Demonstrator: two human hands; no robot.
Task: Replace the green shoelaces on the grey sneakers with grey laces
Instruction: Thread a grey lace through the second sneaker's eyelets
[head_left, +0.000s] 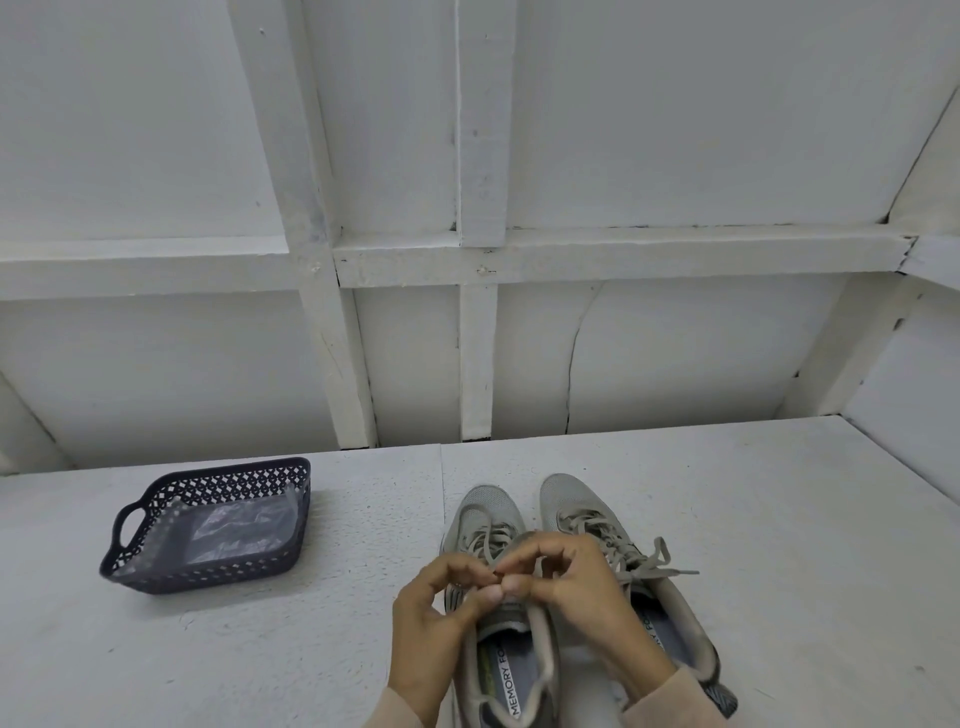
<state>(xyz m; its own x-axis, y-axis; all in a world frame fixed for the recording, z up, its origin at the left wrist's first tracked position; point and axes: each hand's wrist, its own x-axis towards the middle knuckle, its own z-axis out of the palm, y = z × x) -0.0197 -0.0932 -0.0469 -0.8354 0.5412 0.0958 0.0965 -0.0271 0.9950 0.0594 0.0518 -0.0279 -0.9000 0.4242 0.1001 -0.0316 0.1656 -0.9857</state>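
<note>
The two grey shoes stand side by side on the table (779, 519), near its front edge and right of centre, toes pointing away from the person. The left shoe (491, 512) carries a grey lace (488, 540) crossed through its eyelets. Both hands work over the tongue of this shoe.

The left hand (431, 618) comes in from the left, its fingers (488, 592) curled and thumb and forefinger pinching the lace. The right hand (582, 587) comes in from the right, curled the same way and pinching the same lace. The thumb tips of the two hands touch each other. A loop of lace arches over the knuckles of the right hand.

The right shoe (571, 499) sits just beside the left one, partly under the right wrist. Its grey lace is tied in a bow (652, 564), with the loose ends lying to the right. The insole of the left shoe shows the printed word MEMORY.

A dark perforated basket (208, 571) with a handle stands well apart to the left on the table. A clear plastic bag (234, 530) lies inside it. A white panelled wall (675, 156) rises behind the table. Beige sleeves (670, 701) cover both wrists.
</note>
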